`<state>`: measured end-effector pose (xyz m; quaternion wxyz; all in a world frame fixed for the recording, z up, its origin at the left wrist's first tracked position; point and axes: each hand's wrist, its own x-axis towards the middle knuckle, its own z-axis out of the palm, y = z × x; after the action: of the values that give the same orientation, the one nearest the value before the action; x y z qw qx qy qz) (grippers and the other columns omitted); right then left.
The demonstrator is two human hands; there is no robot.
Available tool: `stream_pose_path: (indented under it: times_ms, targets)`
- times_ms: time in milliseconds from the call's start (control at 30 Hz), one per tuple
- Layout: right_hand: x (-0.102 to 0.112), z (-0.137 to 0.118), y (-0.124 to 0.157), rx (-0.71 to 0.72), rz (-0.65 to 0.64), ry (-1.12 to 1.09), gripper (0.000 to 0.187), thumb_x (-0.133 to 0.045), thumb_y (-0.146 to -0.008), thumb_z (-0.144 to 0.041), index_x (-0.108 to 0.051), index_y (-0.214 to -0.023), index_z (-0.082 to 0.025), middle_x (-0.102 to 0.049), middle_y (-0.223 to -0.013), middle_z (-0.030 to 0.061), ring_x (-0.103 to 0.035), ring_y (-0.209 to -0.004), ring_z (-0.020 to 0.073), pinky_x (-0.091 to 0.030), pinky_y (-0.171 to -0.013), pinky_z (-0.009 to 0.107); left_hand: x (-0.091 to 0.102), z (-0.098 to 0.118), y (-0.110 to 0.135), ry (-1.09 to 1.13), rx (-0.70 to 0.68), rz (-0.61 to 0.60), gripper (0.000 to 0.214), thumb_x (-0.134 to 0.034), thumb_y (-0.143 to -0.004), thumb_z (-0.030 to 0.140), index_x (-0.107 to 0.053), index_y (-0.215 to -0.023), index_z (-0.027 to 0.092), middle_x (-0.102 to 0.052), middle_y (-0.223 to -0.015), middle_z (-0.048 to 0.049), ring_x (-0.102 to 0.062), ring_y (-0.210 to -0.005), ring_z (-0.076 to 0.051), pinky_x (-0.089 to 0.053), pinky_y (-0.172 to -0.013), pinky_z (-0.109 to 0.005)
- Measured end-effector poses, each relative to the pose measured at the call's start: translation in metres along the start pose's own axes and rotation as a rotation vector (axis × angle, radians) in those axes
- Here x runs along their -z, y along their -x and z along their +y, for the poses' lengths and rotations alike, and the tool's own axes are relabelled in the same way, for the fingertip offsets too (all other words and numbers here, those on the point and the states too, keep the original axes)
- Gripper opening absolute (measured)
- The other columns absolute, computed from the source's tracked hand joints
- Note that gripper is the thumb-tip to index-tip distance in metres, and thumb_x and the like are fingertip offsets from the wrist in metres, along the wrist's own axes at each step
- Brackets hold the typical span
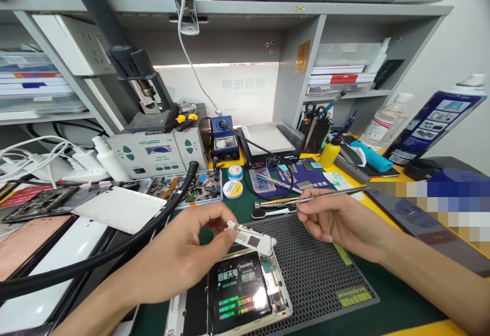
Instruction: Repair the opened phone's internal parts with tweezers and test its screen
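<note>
My left hand [191, 254] pinches a small white phone bracket [252, 238] with a dark square patch between thumb and fingers. Just below that part lies an opened phone [283, 295] with its back off, and its black battery [239, 290] and part of a green circuit board show. My right hand [329, 221] grips thin metal tweezers [344, 191], which lie across its fingers and point to the right. A toothbrush-like brush [271, 213] and a slim tool with a gold handle [275, 203] lie near the right fingertips.
A grey honeycomb mat [325, 269] lies under the phone. A thick black hose [164, 218] arcs along the left, over phone panels. Behind stand a parts tray [187, 188], a soldering station [156, 152], a hot plate [268, 139] and a yellow bottle [329, 154].
</note>
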<state>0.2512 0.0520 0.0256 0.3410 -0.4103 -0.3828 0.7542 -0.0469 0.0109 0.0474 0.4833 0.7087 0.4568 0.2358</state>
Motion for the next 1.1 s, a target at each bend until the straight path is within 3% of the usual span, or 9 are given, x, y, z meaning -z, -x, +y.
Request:
stream_pose_path:
  times_ms: [167, 300, 400, 533, 867, 1100]
  targets:
    - [0.004, 0.0, -0.004, 0.007, -0.033, 0.047, 0.023, -0.07, -0.099, -0.019, -0.064, -0.078, -0.014, -0.062, -0.064, -0.0068, -0.058, -0.048, 0.007, -0.044, -0.04, 0.015, -0.004, -0.001, -0.007, 0.137, 0.022, -0.009, 0.029, -0.062, -0.099, 0.047, -0.062, -0.089, 0.02, -0.057, -0.079, 0.0023, -0.049, -0.073, -0.013, -0.039, -0.067, -0.027]
    - [0.002, 0.002, -0.003, 0.073, -0.018, 0.102, 0.012, -0.068, -0.102, -0.022, -0.066, -0.093, -0.014, -0.064, -0.073, -0.0053, -0.059, -0.051, 0.0076, -0.044, -0.041, 0.015, -0.013, 0.001, -0.015, 0.206, 0.032, 0.047, 0.028, -0.073, -0.092, 0.045, -0.064, -0.09, 0.019, -0.064, -0.08, 0.001, -0.058, -0.074, -0.013, -0.046, -0.072, -0.027]
    - [0.002, 0.006, -0.003, 0.129, -0.005, 0.157, 0.015, -0.065, -0.105, -0.029, -0.067, -0.102, -0.014, -0.06, -0.068, -0.0075, -0.049, -0.042, 0.0052, -0.041, -0.038, 0.016, -0.02, 0.003, -0.019, 0.233, 0.044, 0.064, 0.03, -0.077, -0.088, 0.044, -0.064, -0.095, 0.017, -0.065, -0.08, 0.0012, -0.057, -0.068, -0.012, -0.047, -0.068, -0.027]
    - [0.005, 0.01, -0.006, 0.148, -0.036, 0.229, 0.024, -0.063, -0.106, -0.035, -0.068, -0.096, -0.014, -0.059, -0.066, -0.0076, -0.043, -0.04, 0.0042, -0.038, -0.037, 0.016, -0.03, 0.005, -0.021, 0.238, 0.074, 0.081, 0.034, -0.078, -0.086, 0.045, -0.064, -0.099, 0.016, -0.063, -0.073, 0.0035, -0.056, -0.065, -0.01, -0.045, -0.067, -0.026]
    - [0.0, 0.008, -0.002, 0.101, -0.243, 0.308, 0.021, -0.07, -0.102, -0.027, -0.067, -0.086, -0.013, -0.064, -0.066, -0.0066, -0.062, -0.049, 0.0083, -0.049, -0.043, 0.017, -0.043, 0.009, -0.023, 0.149, 0.131, 0.044, 0.034, -0.073, -0.09, 0.048, -0.065, -0.103, 0.018, -0.065, -0.078, 0.0019, -0.053, -0.067, -0.012, -0.038, -0.065, -0.027]
    - [-0.001, 0.009, -0.007, 0.033, -0.232, 0.293, 0.031, -0.09, -0.08, -0.034, -0.071, -0.074, -0.011, -0.072, -0.062, 0.0014, -0.07, -0.049, 0.0121, -0.052, -0.041, 0.017, -0.056, 0.01, -0.017, 0.09, 0.166, 0.019, 0.026, -0.069, -0.092, 0.043, -0.067, -0.102, 0.019, -0.063, -0.078, 0.0018, -0.05, -0.068, -0.013, -0.037, -0.063, -0.027]
